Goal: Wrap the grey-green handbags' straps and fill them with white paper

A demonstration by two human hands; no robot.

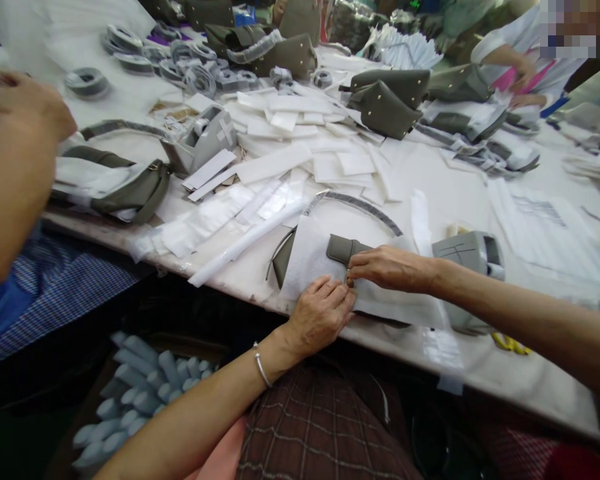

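An olive handbag (280, 257) lies on the table before me, mostly covered by a white protective sheet (310, 250). Its wrapped handle (365, 204) arches away behind it. My left hand (325, 310) rests on the sheet at the bag's near side, fingers laid over it and thumb hidden. My right hand (393, 269) is closed, its fingertips pinching the olive strap tab (341, 248) at its lower end, close to the left fingertips. Exactly what lies under the right fingertips is hidden.
White paper pieces (300, 110) cover the middle of the table. A grey box-shaped insert (473, 253) stands at right. Wrapped rolls (87, 83) and more olive bags (387, 100) lie farther back. Another person's arm (20, 153) reaches in at left. Grey tubes (140, 387) fill a box below.
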